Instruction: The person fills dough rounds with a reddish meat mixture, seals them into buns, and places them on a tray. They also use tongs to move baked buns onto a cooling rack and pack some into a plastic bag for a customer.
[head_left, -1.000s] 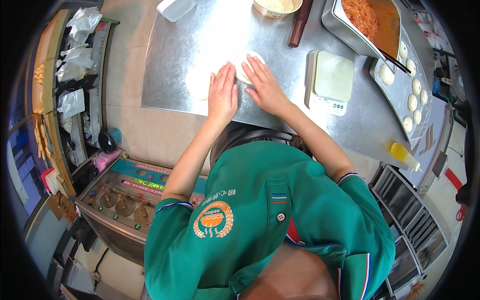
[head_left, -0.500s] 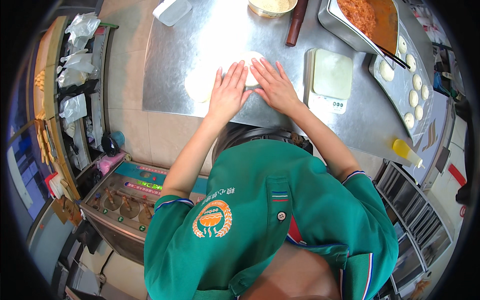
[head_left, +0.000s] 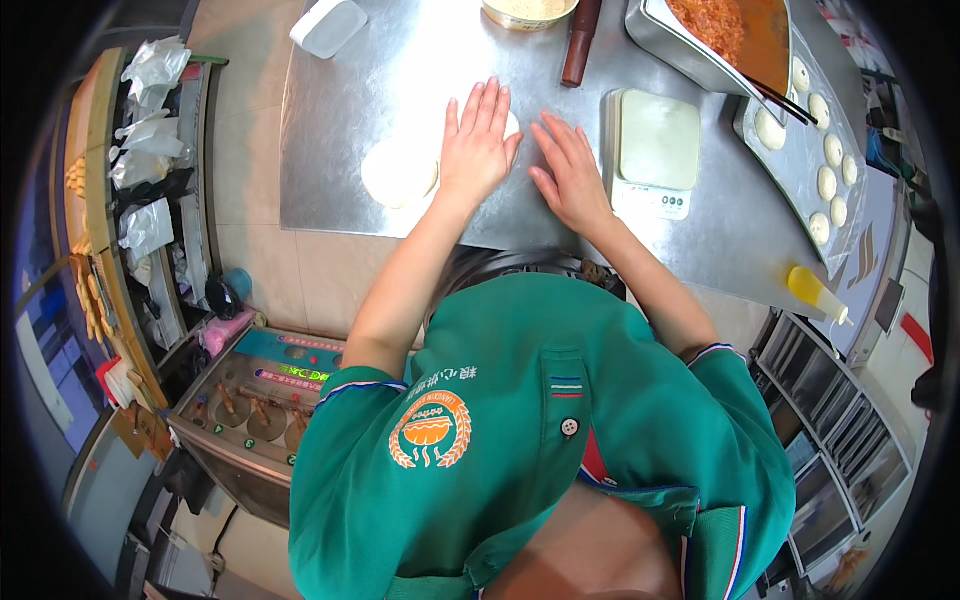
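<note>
My left hand (head_left: 478, 140) lies flat, palm down, on a small pale piece of dough (head_left: 512, 124) on the steel table (head_left: 340, 110); only the dough's edge shows beside the fingers. My right hand (head_left: 570, 172) rests flat on the table just right of it, fingers slightly spread, holding nothing. A flattened round of dough (head_left: 397, 172) lies just left of my left hand.
A white scale (head_left: 655, 150) stands right of my right hand. Beyond it are a tray of dough balls (head_left: 822, 160), a metal pan of orange filling (head_left: 725, 25) with chopsticks, a rolling pin (head_left: 580, 40), a bowl (head_left: 528, 10), a white tub (head_left: 330, 25) and a yellow squeeze bottle (head_left: 815, 292).
Both hands have slid farther from me across the table. My left hand now covers the small dough piece while my right hand has come off it to the right.
</note>
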